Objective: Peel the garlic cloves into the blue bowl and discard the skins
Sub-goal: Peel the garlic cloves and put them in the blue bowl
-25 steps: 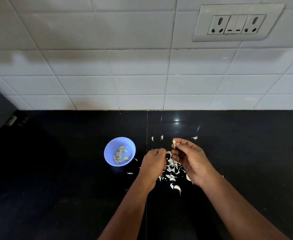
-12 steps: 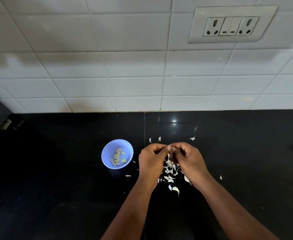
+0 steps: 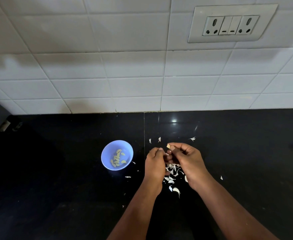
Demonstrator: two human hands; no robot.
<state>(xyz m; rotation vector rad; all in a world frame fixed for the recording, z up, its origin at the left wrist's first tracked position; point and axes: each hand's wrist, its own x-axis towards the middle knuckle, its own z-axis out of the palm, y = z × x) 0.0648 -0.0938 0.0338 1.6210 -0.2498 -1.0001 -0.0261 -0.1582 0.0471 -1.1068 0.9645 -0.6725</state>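
A person's right hand (image 3: 190, 163) pinches a small garlic clove (image 3: 168, 145) between thumb and fingertip, the pale clove poking out at the top of the grip, above a black tabletop (image 3: 246, 153). The left hand (image 3: 155, 163) sits just beside it with its fingers curled toward the right hand's fingertips; whether that grip holds a scrap of skin cannot be told. No brand, label or writing can be read anywhere in view.

A blue bowl (image 3: 107, 153) stands on the tabletop just left of the hands, holding a small heap of peeled cloves (image 3: 117, 158), yellowish and smooth. Papery white garlic skins (image 3: 172, 172) lie piled on the tabletop under and between the two hands, with loose flakes scattered toward the wall and near the bowl. One curved white piece (image 3: 176, 190) lies nearest the person, at the edge of the pile.

Behind the tabletop rises a white tiled wall (image 3: 107, 75), carrying a white socket panel (image 3: 230, 25) with two outlets and two switches at upper right.
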